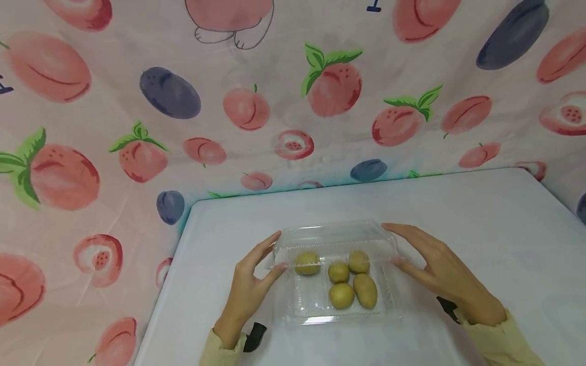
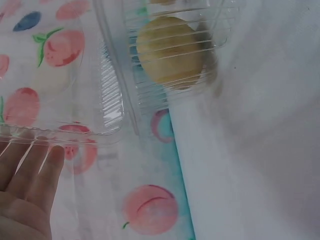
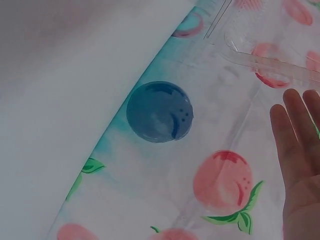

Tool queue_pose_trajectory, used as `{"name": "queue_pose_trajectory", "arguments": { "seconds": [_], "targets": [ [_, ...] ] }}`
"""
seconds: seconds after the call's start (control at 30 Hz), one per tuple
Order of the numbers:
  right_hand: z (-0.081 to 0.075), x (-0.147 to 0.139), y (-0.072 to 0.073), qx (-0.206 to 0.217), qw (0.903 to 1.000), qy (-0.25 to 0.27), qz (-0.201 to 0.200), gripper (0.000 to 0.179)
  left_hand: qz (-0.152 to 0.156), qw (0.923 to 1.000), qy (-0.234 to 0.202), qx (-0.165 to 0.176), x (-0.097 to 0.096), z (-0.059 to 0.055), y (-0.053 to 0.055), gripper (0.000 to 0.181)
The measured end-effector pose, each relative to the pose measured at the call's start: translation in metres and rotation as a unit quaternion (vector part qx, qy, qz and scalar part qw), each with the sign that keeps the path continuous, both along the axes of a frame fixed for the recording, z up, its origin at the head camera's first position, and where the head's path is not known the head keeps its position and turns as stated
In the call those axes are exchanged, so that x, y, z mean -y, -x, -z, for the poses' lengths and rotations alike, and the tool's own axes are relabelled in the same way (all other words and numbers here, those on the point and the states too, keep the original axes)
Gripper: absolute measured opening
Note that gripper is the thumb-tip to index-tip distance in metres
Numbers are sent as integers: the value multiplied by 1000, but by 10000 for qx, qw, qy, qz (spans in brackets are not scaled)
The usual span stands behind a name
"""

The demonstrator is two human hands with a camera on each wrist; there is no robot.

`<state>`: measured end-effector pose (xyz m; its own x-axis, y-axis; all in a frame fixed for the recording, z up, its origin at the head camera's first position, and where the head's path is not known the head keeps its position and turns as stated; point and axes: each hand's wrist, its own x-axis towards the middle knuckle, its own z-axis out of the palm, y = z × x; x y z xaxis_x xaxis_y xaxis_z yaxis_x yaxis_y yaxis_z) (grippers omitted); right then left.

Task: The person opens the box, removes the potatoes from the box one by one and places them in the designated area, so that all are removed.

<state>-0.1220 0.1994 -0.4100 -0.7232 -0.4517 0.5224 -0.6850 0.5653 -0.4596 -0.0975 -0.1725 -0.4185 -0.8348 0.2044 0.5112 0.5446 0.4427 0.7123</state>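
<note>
In the head view, a clear plastic clamshell box [image 1: 316, 320] lies on the table. Its see-through lid [image 1: 336, 236] is raised at a slant over the back part. Several yellow-brown, potato-like things [image 1: 341, 296] sit inside, mostly on the right side; one [image 2: 170, 52] shows through the ribbed wall in the left wrist view. The left hand [image 1: 249, 284] touches the lid's left side, thumb by its front corner and straight fingers behind. On the opposite side, the right hand [image 1: 435, 267] spans the lid's edge with extended fingers; in the right wrist view its fingertips [image 3: 290, 100] are close to the rim.
A white table [image 1: 220, 244] carries the box. Behind it and down its left side hangs a pale pink cloth [image 1: 256, 61] printed with peaches and dark blue fruits. Dark bands [image 1: 254, 337] circle both wrists, beside pale yellow sleeves [image 1: 499, 340].
</note>
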Motion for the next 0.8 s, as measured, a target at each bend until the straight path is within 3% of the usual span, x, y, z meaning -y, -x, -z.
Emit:
{"name": "queue_pose_trajectory", "arguments": {
  "seconds": [0.23,0.4,0.67,0.8],
  "targets": [
    [4,-3,2,272,9985,-70,468,58,-120,9995,-227,198,-3,11,12,68],
    [7,-3,8,336,9984,-26,456,56,-134,9983,-512,231,-6,15,19,67],
    [10,0,16,657,9967,-66,465,52,-298,9965,-564,541,-18,-11,10,55],
    [12,2,17,649,9971,-106,393,57,-246,9962,-537,634,-15,-7,9,58]
  ]
}}
